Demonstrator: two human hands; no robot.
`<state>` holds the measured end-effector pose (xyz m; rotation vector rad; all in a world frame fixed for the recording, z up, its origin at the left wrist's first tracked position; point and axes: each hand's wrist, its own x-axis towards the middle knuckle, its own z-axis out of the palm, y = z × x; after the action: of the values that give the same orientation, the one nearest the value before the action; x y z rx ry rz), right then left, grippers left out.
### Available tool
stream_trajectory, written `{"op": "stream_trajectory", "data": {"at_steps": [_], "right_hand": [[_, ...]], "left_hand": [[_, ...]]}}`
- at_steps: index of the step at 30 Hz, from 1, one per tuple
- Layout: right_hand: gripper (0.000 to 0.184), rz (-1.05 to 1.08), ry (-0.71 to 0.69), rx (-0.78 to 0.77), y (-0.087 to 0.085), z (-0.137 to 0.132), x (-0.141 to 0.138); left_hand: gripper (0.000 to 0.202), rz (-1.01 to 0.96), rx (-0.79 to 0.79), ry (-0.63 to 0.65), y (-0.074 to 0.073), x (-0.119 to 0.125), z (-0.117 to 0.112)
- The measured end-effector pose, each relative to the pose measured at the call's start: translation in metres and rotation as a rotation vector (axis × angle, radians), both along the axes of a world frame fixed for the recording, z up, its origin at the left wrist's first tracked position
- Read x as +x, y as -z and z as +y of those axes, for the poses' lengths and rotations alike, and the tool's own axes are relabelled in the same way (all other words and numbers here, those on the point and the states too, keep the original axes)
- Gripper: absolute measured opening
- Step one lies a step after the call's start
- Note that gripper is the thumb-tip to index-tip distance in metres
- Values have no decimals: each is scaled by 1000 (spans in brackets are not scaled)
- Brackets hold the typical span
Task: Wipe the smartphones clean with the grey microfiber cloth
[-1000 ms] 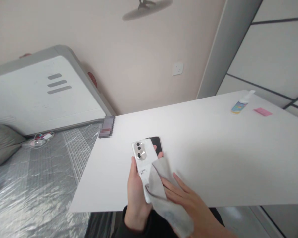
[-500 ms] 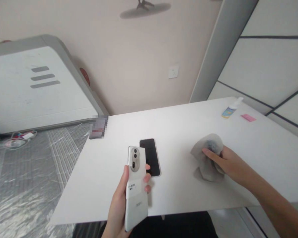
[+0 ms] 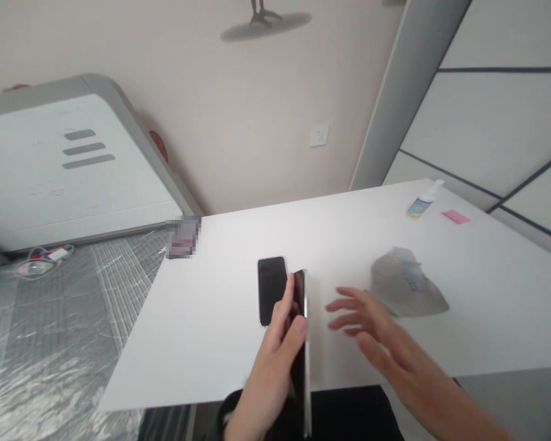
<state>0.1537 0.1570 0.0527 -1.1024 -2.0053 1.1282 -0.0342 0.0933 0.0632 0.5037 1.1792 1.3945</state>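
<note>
My left hand [image 3: 275,361] grips a white phone [image 3: 302,355] by its edges, turned so its dark screen and thin side face me, above the near edge of the white table [image 3: 330,245]. A second phone [image 3: 272,289] lies screen-up on the table just behind it. My right hand [image 3: 371,334] hovers open beside the held phone, fingers spread, holding nothing. A crumpled grey cloth [image 3: 406,283] rests on the table to the right of that hand.
A small spray bottle [image 3: 423,200] and a pink slip [image 3: 455,216] sit at the table's far right. A blurred small object [image 3: 182,237] is at the far left corner. A plastic-covered mattress [image 3: 59,331] and white headboard [image 3: 73,177] lie to the left.
My right hand let go of the grey cloth on the table and came back toward the phone. My left hand turned the white phone from back-facing to screen and edge facing me.
</note>
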Motion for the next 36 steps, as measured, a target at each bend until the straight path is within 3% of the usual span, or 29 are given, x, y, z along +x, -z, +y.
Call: {"op": "stream_trajectory", "data": {"at_steps": [2, 7, 10, 12, 15, 18, 23, 29, 33, 36], "right_hand": [[52, 92, -133, -174, 7, -8, -15], [47, 274, -114, -334, 25, 15, -32], [49, 304, -70, -387, 36, 42, -33], [51, 277, -25, -405, 41, 58, -33], [50, 279, 14, -421, 42, 76, -34], [58, 293, 41, -498, 38, 86, -40], [72, 270, 27, -578, 37, 93, -68], [70, 156, -25, -524, 48, 88, -108], [66, 65, 0, -412, 54, 79, -120], [61, -121, 60, -227, 51, 70, -125]], "left_hand": [[66, 239, 8, 71, -1, 10, 4], [66, 549, 40, 242, -3, 6, 7], [63, 1021, 81, 258, 3, -10, 12], [61, 1372, 28, 229, 10, -18, 17], [53, 1640, -68, 327, 23, -21, 21], [52, 1700, -37, 388, 34, -23, 16], [25, 1712, 66, 266, 45, -43, -18], [55, 1766, -24, 32, 48, -79, -66], [60, 1865, 12, 4, 44, -98, -82], [65, 1914, 23, -9, 44, -108, -87]]}}
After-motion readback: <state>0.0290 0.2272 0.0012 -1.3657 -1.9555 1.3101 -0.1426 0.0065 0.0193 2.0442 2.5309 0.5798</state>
